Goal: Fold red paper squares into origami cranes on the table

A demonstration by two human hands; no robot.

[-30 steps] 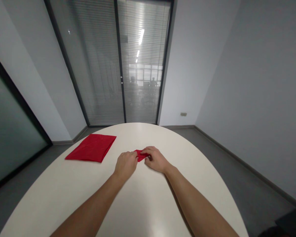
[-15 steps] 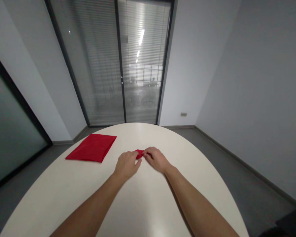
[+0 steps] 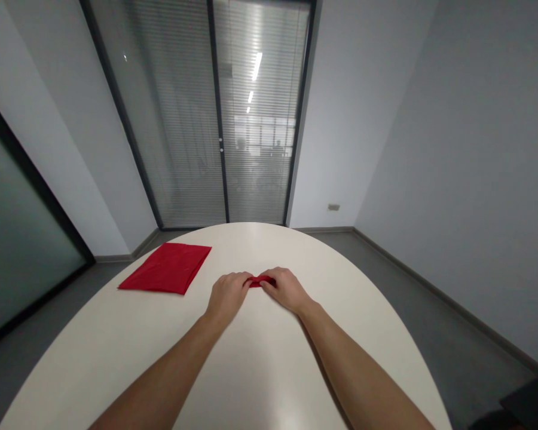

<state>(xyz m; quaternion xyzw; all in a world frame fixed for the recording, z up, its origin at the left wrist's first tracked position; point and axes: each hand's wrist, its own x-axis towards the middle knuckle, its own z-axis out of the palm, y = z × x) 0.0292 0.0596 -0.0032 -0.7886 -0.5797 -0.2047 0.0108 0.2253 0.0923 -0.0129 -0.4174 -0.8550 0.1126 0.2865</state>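
Between my hands is a small folded strip of red cloth [image 3: 257, 281], low over the table, its two ends covered by my fingers. My left hand [image 3: 228, 297] pinches the strip's left end between thumb and fingers. At the right end, my right hand [image 3: 287, 289] grips it, thumb on the near side and fingers curled over the top. A larger folded red cloth [image 3: 165, 269] lies flat to the left, apart from both hands.
The round white table [image 3: 251, 370] spreads beneath my forearms, its curved edge near the back wall. Beyond stands a dark-framed glass door [image 3: 260, 137] with blinds. A dark object [image 3: 531, 400], unclear in kind, sits at the lower right corner.
My left thumb has closed onto the red strip, where it stood apart before. The strip now looks flatter and longer between my hands. The larger cloth has not moved.
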